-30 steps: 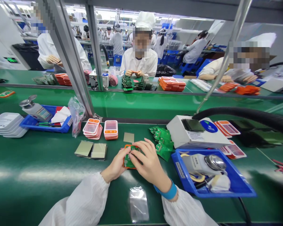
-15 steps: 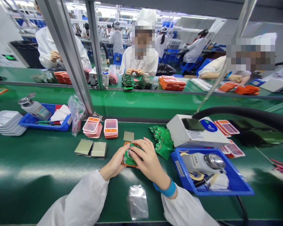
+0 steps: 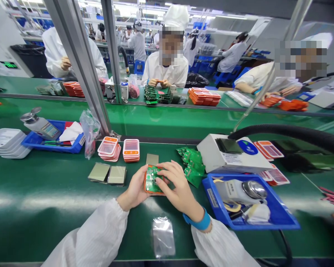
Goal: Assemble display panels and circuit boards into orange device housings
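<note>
Together, the fingers (image 3: pixel 161 177) of both hands close on a small green circuit board in an orange plastic frame (image 3: pixel 151 180), held just above the green worktop (image 3: pixel 44 193). Left hand (image 3: pixel 135 191) grips its left edge; right hand (image 3: pixel 178 189) covers its right side. Loose green boards (image 3: pixel 193 167) lie just right, grey rectangular panels (image 3: pixel 108 174) left.
</note>
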A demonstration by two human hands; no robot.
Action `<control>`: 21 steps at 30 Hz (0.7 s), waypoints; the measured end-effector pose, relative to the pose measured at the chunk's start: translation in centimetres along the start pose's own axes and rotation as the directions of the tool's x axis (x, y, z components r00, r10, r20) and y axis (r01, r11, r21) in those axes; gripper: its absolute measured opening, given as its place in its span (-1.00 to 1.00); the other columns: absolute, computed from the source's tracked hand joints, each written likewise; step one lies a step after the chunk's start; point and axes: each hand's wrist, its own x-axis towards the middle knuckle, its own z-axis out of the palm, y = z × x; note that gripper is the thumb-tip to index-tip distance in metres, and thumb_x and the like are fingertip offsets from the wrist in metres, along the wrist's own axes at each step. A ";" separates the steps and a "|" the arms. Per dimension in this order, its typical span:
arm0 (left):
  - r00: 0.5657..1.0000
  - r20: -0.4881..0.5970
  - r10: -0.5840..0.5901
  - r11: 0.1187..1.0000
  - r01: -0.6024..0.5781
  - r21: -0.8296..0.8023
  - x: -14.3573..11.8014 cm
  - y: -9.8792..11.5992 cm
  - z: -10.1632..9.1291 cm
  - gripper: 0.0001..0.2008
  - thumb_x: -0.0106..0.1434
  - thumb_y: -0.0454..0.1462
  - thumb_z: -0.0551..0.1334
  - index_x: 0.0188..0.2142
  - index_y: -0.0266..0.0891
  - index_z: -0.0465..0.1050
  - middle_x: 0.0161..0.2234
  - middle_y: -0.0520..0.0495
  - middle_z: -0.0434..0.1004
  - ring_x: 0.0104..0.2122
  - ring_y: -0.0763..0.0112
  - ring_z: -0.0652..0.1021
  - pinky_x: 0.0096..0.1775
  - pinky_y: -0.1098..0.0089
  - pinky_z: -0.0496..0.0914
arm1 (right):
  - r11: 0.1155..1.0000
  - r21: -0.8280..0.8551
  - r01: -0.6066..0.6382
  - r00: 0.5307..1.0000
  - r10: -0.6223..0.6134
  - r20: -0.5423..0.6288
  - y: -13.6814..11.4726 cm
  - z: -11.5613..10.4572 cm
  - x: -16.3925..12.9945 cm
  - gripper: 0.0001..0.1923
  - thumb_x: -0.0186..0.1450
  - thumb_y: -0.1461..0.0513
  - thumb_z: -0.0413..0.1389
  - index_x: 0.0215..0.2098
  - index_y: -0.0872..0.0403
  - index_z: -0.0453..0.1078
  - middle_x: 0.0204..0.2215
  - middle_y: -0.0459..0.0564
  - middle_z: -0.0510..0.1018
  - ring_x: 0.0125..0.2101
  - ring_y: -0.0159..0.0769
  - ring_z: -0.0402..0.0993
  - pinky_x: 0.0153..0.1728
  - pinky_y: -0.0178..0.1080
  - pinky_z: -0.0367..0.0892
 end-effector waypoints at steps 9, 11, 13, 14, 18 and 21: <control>0.998 0.027 0.048 0.998 -0.049 0.042 0.5 -0.1 -0.7 -0.62 0.33 -0.12 -0.06 -0.27 -0.30 0.44 -0.45 -0.14 0.56 -0.51 0.26 0.56 -0.45 0.35 0.40 | 0.999 -0.008 0.034 0.994 -0.033 0.101 -0.1 0.1 0.0 -0.82 0.22 0.24 0.14 -0.20 0.03 0.30 0.02 0.12 0.47 0.07 -0.09 0.34 0.16 0.18 0.11; 0.998 0.023 0.051 0.998 -0.052 0.042 0.5 -0.2 -0.7 -0.62 0.33 -0.13 -0.06 -0.27 -0.30 0.45 -0.47 -0.13 0.55 -0.51 0.27 0.56 -0.45 0.35 0.39 | 0.999 -0.005 0.046 0.994 -0.046 0.099 -0.2 0.1 0.0 -0.78 0.20 0.25 0.15 -0.18 0.04 0.30 0.02 0.13 0.46 0.07 -0.09 0.34 0.16 0.18 0.10; 0.998 0.029 0.054 0.998 -0.055 0.035 0.4 -0.2 -0.6 -0.61 0.34 -0.14 -0.07 -0.23 -0.32 0.45 -0.45 -0.14 0.56 -0.48 0.27 0.56 -0.42 0.35 0.40 | 0.999 -0.008 0.052 0.998 -0.052 0.047 -0.2 0.2 -0.1 -0.78 0.21 0.26 0.15 -0.17 0.05 0.30 0.05 0.16 0.42 0.09 -0.08 0.30 0.15 0.17 0.14; 0.998 0.031 0.062 0.998 -0.063 0.026 0.4 -0.2 -0.6 -0.61 0.34 -0.15 -0.07 -0.21 -0.33 0.45 -0.43 -0.15 0.56 -0.45 0.27 0.56 -0.39 0.35 0.40 | 0.999 -0.012 0.046 0.999 -0.046 0.007 -0.2 0.2 -0.1 -0.78 0.21 0.28 0.14 -0.16 0.06 0.31 0.07 0.17 0.39 0.11 -0.08 0.27 0.14 0.16 0.16; 0.990 0.027 0.141 0.990 -0.140 -0.024 0.3 -0.2 -0.3 -0.64 0.34 -0.20 -0.05 -0.05 -0.31 0.40 -0.29 -0.16 0.58 -0.32 0.27 0.57 -0.23 0.31 0.40 | 0.999 -0.029 -0.026 0.996 0.024 -0.081 -0.2 0.4 -0.2 -0.84 0.23 0.29 0.12 -0.19 0.05 0.36 0.12 0.17 0.32 0.16 -0.04 0.18 0.09 0.12 0.23; 0.984 0.038 0.175 0.983 -0.172 -0.055 0.3 -0.2 -0.3 -0.64 0.31 -0.23 -0.03 -0.01 -0.29 0.38 -0.23 -0.15 0.58 -0.24 0.25 0.56 -0.12 0.26 0.37 | 0.998 -0.024 -0.051 0.999 0.050 -0.017 -0.3 0.7 -0.2 -0.81 0.24 0.24 0.14 -0.16 0.05 0.41 0.15 0.16 0.31 0.17 0.00 0.15 0.08 0.14 0.24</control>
